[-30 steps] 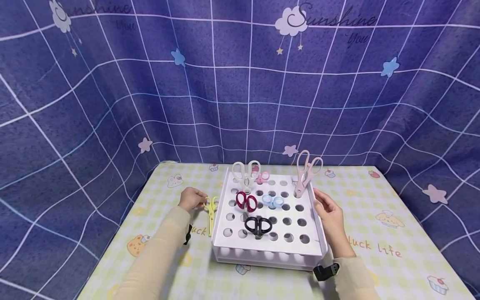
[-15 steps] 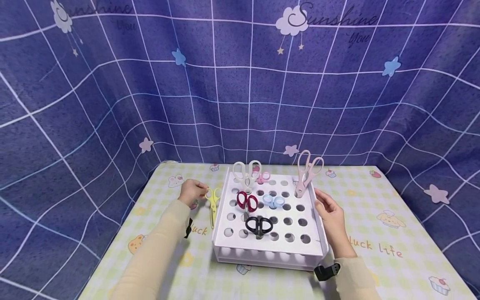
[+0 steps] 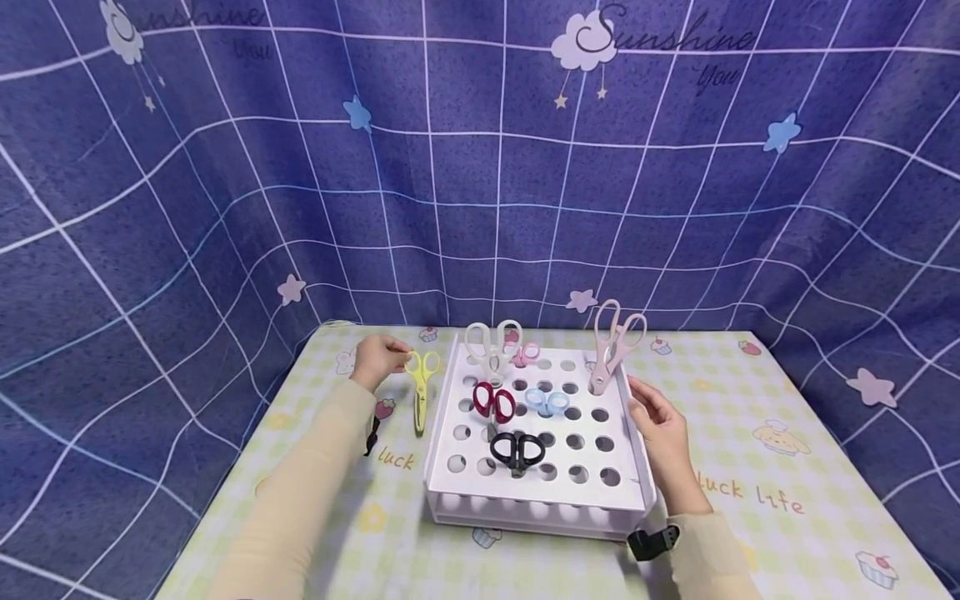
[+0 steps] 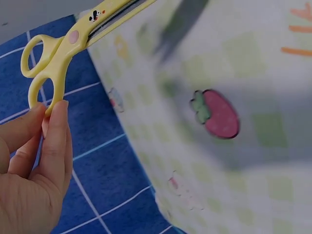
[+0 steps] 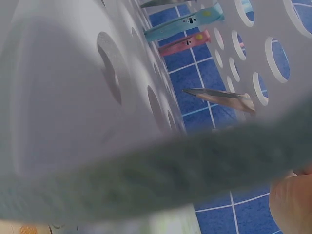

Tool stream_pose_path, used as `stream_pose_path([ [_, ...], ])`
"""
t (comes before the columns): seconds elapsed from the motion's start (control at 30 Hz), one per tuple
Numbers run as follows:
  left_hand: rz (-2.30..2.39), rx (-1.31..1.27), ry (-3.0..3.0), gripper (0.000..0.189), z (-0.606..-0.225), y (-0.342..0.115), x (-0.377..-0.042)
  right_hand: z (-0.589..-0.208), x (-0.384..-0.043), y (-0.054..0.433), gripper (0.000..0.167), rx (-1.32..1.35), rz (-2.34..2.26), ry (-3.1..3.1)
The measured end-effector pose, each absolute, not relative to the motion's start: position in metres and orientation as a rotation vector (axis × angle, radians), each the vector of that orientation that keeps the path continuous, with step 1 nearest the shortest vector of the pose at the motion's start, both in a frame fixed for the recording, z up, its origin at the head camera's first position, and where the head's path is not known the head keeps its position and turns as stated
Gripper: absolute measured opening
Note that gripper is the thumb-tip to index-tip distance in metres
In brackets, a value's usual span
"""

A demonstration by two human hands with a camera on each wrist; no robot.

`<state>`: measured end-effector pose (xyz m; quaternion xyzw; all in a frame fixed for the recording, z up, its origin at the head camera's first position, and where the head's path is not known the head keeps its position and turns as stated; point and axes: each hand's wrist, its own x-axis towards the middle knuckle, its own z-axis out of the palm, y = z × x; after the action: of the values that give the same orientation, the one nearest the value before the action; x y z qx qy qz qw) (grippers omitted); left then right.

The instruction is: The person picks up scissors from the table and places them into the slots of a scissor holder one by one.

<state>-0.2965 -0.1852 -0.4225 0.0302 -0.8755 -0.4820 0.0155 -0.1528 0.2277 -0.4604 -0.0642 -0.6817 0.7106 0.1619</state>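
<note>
Yellow scissors (image 3: 422, 392) hang with the blades pointing down in the head view, left of a white rack (image 3: 525, 487). My left hand (image 3: 380, 361) pinches one of their handle loops between thumb and fingertips; the left wrist view shows this pinch near one finger loop. The rack's top plate has rows of round holes. At its right side wall my right hand (image 3: 662, 433) holds the edge, thumb and fingers bent against it. In the right wrist view, only a bit of that hand (image 4: 34, 180) is not seen; instead a fingertip (image 5: 291, 207) shows low at right.
Standing in the rack's holes are white scissors (image 3: 493, 350), light pink scissors (image 3: 611, 354), small pink scissors (image 3: 526, 355), dark red scissors (image 3: 493, 403), light blue scissors (image 3: 547, 402) and black scissors (image 3: 517, 451). A checked cloth (image 3: 750, 550) covers the table; a blue curtain (image 3: 480, 208) hangs behind.
My left hand has moved away toward the back of the table, carrying the yellow scissors with it. The right hand and the rack stay in place.
</note>
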Motion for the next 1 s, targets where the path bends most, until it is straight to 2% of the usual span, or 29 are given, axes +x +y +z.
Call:
stream_pose_path([
  [0.53,-1.434,-0.054,-2.705,0.019,-0.374,-0.186,-0.293,-0.464,-0.156,0.229,0.038,-0.148,1.989,-1.955],
  [1.0,-1.442,-0.082,-2.651,0.018,-0.351,-0.178,-0.287,-0.463,-0.154,0.230,0.039,-0.137,2.012,-1.936],
])
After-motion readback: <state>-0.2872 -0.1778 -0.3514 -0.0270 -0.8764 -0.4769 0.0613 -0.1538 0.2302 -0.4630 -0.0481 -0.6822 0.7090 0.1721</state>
